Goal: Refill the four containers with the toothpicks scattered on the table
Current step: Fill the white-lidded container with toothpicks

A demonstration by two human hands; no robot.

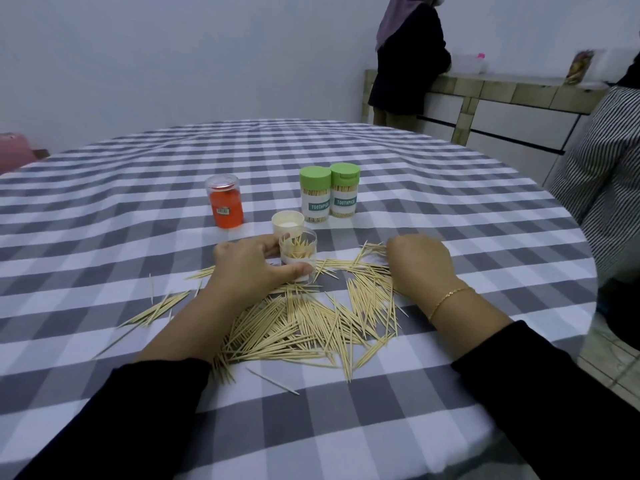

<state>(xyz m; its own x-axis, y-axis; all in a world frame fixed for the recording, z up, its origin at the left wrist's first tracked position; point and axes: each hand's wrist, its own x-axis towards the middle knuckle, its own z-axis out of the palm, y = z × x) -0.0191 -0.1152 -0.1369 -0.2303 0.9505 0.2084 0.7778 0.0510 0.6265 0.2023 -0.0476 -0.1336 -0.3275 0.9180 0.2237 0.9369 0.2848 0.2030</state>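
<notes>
Clear open container (298,255), part filled, stands held in the left hand's (254,263) grip; right hand (420,263) curls over toothpicks (304,323), grip hidden. A nudge could tip it.

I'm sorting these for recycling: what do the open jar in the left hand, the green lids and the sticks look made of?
Open jar: likely clear plastic, glossy; the sticks inside show through its wall.
Green lids: probably plastic, opaque with a smooth matte look.
Sticks: pale wood or bamboo, dull finish; which one I cannot tell.
</notes>
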